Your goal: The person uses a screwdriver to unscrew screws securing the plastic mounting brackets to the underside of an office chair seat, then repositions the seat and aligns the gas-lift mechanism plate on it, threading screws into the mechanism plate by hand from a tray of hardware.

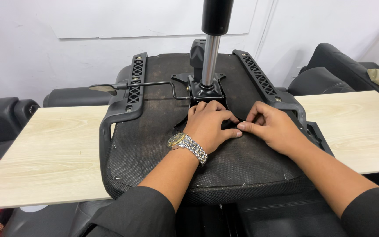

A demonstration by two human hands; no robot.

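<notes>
An office-chair seat [154, 149] lies upside down across two pale wooden boards [53, 153] that serve as a desk, its black mesh underside facing up. The tilt mechanism [205, 92] already sits at the middle of the underside, with the gas cylinder [210, 57] standing upright out of it and a thin lever rod [150, 84] reaching out to the left. Both black armrest brackets [132, 85] are also in place along the seat's two sides, with screws showing at their ends. So the larger parts appear mounted; what looks unfinished is some small work at the near edge of the mechanism, though whether a fastener is being placed or tightened there is hidden by the fingers.

The left hand [209, 127], with a metal watch [187, 145] on its wrist, lies palm down on the seat just in front of the mechanism, fingers curled and pressed together over its near edge. The right hand [270, 127] is just beside it, touching it at the fingertips, with thumb and forefinger pinched together on something too small to make out. The spot they work on lies directly between and under the two hands, touching the mechanism's base, near the middle of the seat. Dark padded chair parts [325, 70] stand behind the boards against a white wall.
</notes>
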